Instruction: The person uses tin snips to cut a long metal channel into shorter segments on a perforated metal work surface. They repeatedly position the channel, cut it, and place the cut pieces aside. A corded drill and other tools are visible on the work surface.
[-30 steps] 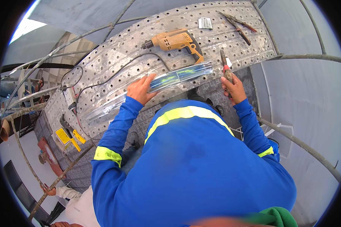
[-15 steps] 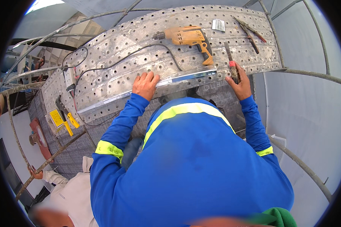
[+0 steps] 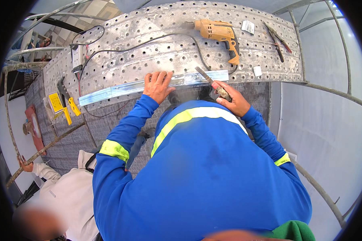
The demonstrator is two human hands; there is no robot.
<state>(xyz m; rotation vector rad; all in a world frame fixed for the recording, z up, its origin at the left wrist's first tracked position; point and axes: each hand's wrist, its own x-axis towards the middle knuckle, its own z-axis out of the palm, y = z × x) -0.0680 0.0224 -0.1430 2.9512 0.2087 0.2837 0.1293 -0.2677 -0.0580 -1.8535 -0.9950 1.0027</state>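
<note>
A long shiny metal channel (image 3: 124, 89) lies along the near edge of the perforated metal platform. My left hand (image 3: 158, 85) is closed over its middle, fingers on the far side and thumb toward me. My right hand (image 3: 234, 99) grips a flat-bladed hand tool (image 3: 223, 92) by its worn, wrapped handle. Its narrow grey blade points up and left, over the channel's right part. Whether the blade touches the metal I cannot tell. Beyond that end lies an orange corded drill (image 3: 218, 31), with nothing holding it.
Pliers-like tools (image 3: 276, 41) and a white label (image 3: 248, 27) lie far right on the platform (image 3: 149, 54). A paper scrap (image 3: 257, 71) is nearer. Yellow-handled tools (image 3: 68, 105) and a power strip (image 3: 77, 58) sit left. Scaffold pipes (image 3: 330, 93) surround me; another person (image 3: 68, 197) stands lower left.
My right hand has moved left and toward me with the tool, whose blade now reaches over the channel. The channel has rolled, showing a wider face. The paper scrap has come into view.
</note>
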